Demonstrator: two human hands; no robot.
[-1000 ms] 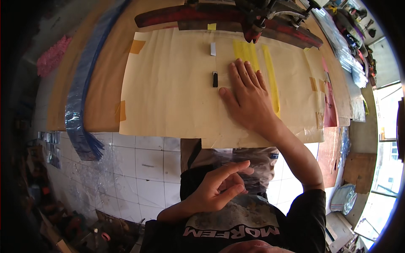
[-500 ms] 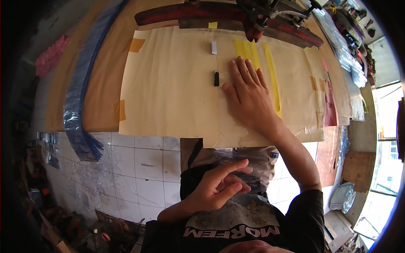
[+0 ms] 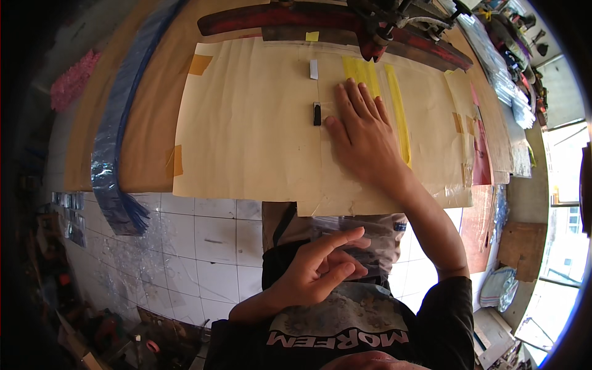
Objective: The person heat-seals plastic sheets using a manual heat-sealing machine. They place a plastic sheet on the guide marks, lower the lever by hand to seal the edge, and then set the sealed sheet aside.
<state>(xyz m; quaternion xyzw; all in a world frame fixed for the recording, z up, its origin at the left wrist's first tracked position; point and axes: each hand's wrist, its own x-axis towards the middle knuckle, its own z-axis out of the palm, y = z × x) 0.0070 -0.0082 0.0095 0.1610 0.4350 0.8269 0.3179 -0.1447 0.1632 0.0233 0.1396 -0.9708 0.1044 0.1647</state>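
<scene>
My right hand (image 3: 370, 145) lies flat on a large tan paper sheet (image 3: 246, 123), palm down, fingers stretched forward beside a yellow tape strip (image 3: 398, 117). Left of its fingers, a small black and silver piece (image 3: 317, 115) sits on the sheet, with a small white piece (image 3: 313, 69) farther back. Below the table's near edge, my left hand (image 3: 320, 265) hovers before my body. Its index finger points out, the thumb stands apart, and the other fingers are loosely bent. Clear plastic film (image 3: 330, 227) shows behind it, over my lap; I see no grip on it.
A dark red metal bar with clamps (image 3: 283, 21) crosses the far side of the sheet. A bundle of blue plastic (image 3: 108, 154) hangs over the table's left part. Clear plastic scraps (image 3: 139, 271) lie on the tiled floor. Pink material (image 3: 74, 80) is at the far left.
Both hands have shifted very slightly away from me, the right still flat on the sheet. The left hand keeps its pose. Little else differs.
</scene>
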